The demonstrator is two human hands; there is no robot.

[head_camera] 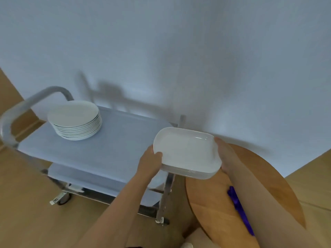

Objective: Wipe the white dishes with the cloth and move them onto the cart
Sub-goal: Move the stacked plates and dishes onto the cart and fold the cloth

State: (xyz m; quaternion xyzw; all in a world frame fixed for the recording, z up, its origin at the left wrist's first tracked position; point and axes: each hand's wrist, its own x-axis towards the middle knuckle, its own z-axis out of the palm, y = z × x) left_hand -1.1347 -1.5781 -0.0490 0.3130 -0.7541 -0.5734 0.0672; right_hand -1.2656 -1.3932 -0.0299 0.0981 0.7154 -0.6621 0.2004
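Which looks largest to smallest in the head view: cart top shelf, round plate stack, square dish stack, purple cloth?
1. Cart top shelf, clearly the largest.
2. Square dish stack and round plate stack: unranked; the held stack is nearer the camera.
3. Purple cloth, smallest as seen, partly hidden by the arm.

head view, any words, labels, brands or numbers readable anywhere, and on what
None can be read.
Stack of rectangular dishes, held by the left hand and the right hand: plain white, no mark.
Stack of round plates on the cart: plain white, no mark.
Purple cloth on the round wooden table: no print seen.
Wall: bare.
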